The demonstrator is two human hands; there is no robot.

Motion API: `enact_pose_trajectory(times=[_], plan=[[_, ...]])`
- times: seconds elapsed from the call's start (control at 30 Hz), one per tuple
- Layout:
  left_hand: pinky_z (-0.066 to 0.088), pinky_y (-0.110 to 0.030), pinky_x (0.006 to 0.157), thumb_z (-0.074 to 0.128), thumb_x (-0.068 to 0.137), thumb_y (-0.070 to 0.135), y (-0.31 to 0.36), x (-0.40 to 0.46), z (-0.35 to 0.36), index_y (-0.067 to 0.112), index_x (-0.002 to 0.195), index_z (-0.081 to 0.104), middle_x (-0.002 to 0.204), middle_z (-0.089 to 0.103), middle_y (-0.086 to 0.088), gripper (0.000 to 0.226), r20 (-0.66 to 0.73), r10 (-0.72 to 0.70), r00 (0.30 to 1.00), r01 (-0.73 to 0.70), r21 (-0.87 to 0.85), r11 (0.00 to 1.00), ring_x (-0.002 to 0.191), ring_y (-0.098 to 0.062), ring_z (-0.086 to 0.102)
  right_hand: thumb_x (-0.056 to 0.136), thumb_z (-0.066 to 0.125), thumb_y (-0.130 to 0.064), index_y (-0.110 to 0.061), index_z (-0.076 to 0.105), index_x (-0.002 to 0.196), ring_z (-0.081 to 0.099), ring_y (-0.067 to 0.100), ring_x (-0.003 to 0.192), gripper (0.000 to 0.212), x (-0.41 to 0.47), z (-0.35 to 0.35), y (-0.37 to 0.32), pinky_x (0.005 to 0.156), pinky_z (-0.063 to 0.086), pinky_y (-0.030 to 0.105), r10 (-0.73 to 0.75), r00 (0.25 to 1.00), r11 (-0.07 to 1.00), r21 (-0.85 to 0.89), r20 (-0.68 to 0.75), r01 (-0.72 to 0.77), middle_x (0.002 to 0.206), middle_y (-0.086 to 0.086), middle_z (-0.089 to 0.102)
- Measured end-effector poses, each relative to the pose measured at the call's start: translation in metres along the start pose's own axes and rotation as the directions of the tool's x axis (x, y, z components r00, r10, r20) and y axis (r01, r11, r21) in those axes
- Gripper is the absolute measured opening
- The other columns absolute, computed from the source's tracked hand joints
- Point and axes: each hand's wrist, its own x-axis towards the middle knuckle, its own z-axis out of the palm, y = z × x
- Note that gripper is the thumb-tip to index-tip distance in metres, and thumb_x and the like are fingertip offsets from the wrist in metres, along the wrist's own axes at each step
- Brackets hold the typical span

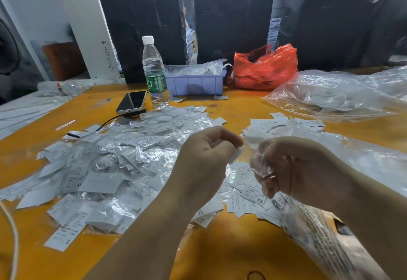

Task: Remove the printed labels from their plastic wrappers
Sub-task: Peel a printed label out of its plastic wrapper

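Pinching a white label (235, 155) in left hand (204, 158); right hand (293, 169) grips its clear wrapper (261, 165), above the bench (220, 246). Both featherweight; film slippery, crumples — take hold at edges.

I'm seeing both forearms reaching in from the bottom, the left hand (203, 158) curling its fingers (231, 139) into a pinch, the right hand (295, 169) fisting up just beside it.
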Motion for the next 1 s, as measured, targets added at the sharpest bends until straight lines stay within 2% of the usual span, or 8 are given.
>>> enact_pose_trajectory(times=[0.13, 0.23, 0.33, 0.53, 0.67, 0.77, 0.87, 1.0], plan=[[0.049, -0.018, 0.059, 0.059, 0.073, 0.041, 0.0019, -0.0004, 0.0035, 0.032, 0.086, 0.072, 0.08, 0.068, 0.01, 0.021, 0.138, -0.027, 0.99, 0.022, 0.031, 0.999, 0.067, 0.002, 0.059, 0.057, 0.062, -0.017, -0.007, 0.056, 0.066, 0.044, 0.017, 0.048, 0.015, 0.0006, 0.0002, 0.0008, 0.048, 0.046, 0.029, 0.03, 0.999, 0.999, -0.035, 0.024, -0.029, 0.062, 0.007, 0.048], [0.045, -0.013, 0.061, 0.066, 0.075, 0.055, -0.0018, 0.0004, 0.0033, 0.036, 0.095, 0.067, 0.087, 0.067, 0.023, 0.028, 0.047, -0.032, 0.998, 0.026, 0.111, 0.993, 0.072, 0.008, 0.06, 0.062, 0.057, -0.014, -0.006, 0.055, 0.072, 0.045, 0.015, 0.048, 0.013, 0.0014, -0.0012, 0.0008, 0.049, 0.046, 0.029, 0.032, 0.996, 0.998, -0.06, 0.079, -0.028, 0.06, 0.005, 0.049], [0.04, -0.008, 0.059, 0.068, 0.085, 0.048, -0.0045, 0.0026, 0.0008, 0.037, 0.102, 0.067, 0.09, 0.067, 0.024, 0.02, 0.005, -0.079, 0.997, 0.078, 0.116, 0.99, 0.07, 0.013, 0.057, 0.071, 0.047, -0.012, -0.017, 0.056, 0.052, 0.047, 0.013, 0.051, 0.021, 0.0005, -0.0005, -0.0007, 0.053, 0.046, 0.029, 0.039, 0.989, 0.994, -0.103, 0.144, -0.024, 0.059, 0.003, 0.051], [0.044, -0.011, 0.055, 0.064, 0.091, 0.023, -0.0034, 0.0013, 0.0023, 0.024, 0.08, 0.074, 0.069, 0.065, 0.005, 0.014, 0.093, 0.016, 0.996, -0.021, 0.059, 0.998, 0.06, 0.003, 0.054, 0.064, 0.053, -0.014, -0.008, 0.054, 0.061, 0.05, 0.015, 0.05, 0.006, 0.0006, -0.0007, -0.002, 0.051, 0.048, 0.029, 0.056, 0.987, 0.992, -0.118, 0.149, -0.038, 0.06, 0.007, 0.051], [0.045, -0.012, 0.055, 0.066, 0.09, 0.026, -0.0039, 0.0021, 0.0007, 0.027, 0.077, 0.072, 0.076, 0.067, -0.001, 0.014, 0.061, 0.004, 0.998, -0.008, 0.063, 0.998, 0.06, 0.001, 0.055, 0.068, 0.048, -0.012, -0.017, 0.059, 0.051, 0.047, 0.017, 0.052, 0.021, -0.0001, -0.0031, -0.0036, 0.055, 0.047, 0.032, 0.031, 0.988, 0.988, -0.155, 0.152, -0.007, 0.06, 0.008, 0.051], [0.045, -0.009, 0.062, 0.067, 0.089, 0.038, -0.0053, 0.0022, 0.002, 0.033, 0.092, 0.071, 0.085, 0.068, 0.015, 0.007, 0.084, -0.05, 0.995, 0.041, 0.108, 0.993, 0.074, 0.009, 0.059, 0.063, 0.054, -0.015, -0.009, 0.058, 0.054, 0.048, 0.019, 0.054, 0.012, -0.0002, -0.0042, -0.0021, 0.056, 0.047, 0.033, 0.034, 0.979, 0.991, -0.134, 0.202, -0.006, 0.061, 0.012, 0.052], [0.043, -0.016, 0.072, 0.064, 0.083, 0.056, -0.0073, 0.0019, 0.0046, 0.037, 0.1, 0.067, 0.096, 0.066, 0.021, 0.025, 0.123, -0.089, 0.988, 0.073, 0.129, 0.989, 0.088, 0.012, 0.058, 0.064, 0.055, -0.016, -0.009, 0.059, 0.059, 0.052, 0.019, 0.055, 0.01, 0.0002, -0.0054, -0.0004, 0.058, 0.048, 0.033, 0.05, 0.962, 0.991, -0.134, 0.267, -0.014, 0.063, 0.012, 0.054], [0.042, -0.012, 0.063, 0.058, 0.075, 0.05, -0.0034, 0.0026, 0.0059, 0.028, 0.086, 0.072, 0.084, 0.069, 0.008, 0.028, 0.177, -0.021, 0.984, 0.007, 0.074, 0.997, 0.077, 0.0, 0.061, 0.065, 0.052, -0.016, -0.01, 0.061, 0.06, 0.049, 0.022, 0.057, 0.011, -0.0003, -0.0052, -0.0013, 0.057, 0.047, 0.034, 0.056, 0.962, 0.991, -0.129, 0.268, -0.022, 0.062, 0.01, 0.053]])
